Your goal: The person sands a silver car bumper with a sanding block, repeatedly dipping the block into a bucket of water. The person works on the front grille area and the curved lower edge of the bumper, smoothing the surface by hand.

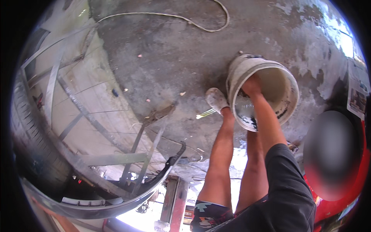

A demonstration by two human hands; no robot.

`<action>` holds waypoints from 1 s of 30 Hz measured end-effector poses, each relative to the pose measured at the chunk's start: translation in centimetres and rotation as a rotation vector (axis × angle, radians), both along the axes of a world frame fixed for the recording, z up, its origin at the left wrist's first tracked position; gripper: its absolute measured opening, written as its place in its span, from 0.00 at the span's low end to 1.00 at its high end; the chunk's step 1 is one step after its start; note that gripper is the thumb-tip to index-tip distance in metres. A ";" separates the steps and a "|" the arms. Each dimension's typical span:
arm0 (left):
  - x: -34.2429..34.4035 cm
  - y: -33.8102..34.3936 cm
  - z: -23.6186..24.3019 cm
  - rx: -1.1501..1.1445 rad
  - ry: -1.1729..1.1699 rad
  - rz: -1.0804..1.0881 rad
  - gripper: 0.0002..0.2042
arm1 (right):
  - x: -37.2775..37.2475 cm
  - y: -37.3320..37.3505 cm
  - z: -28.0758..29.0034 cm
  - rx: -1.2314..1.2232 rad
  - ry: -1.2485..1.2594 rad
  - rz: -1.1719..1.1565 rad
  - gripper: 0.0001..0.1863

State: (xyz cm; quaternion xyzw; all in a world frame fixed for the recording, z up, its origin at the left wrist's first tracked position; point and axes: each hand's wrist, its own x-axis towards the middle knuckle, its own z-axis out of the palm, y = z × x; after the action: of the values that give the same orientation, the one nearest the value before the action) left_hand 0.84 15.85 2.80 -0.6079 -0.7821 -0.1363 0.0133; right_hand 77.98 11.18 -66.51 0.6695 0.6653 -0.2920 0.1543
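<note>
A white plastic bucket, scuffed and marked with dark stains, is by my feet with its mouth facing me. My right hand reaches down inside it, the bare forearm crossing the near rim. The fingers are hidden in the bucket, so I cannot make out what they touch or hold. Inside, dark smears mark the wall, and a wet, shiny patch shows near the rim. Beside the bucket stands my left foot in a pale shoe. My left hand is out of view.
A metal frame with a tyre and a curved dark trim piece takes up the left. Pale cord lies on the wet, stained concrete floor. Newspaper and a red surface stand at the right.
</note>
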 end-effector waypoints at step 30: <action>4.7 -1.2 -1.1 0.984 -0.363 0.889 0.19 | -58.4 14.1 74.4 0.854 0.798 1.122 0.27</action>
State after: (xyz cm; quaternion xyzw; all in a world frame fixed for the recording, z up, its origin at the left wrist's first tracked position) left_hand 5.52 14.60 1.72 -0.1202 -0.7941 -0.5570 0.2115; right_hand 19.60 25.23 7.88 0.0825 0.9611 -0.1087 -0.2402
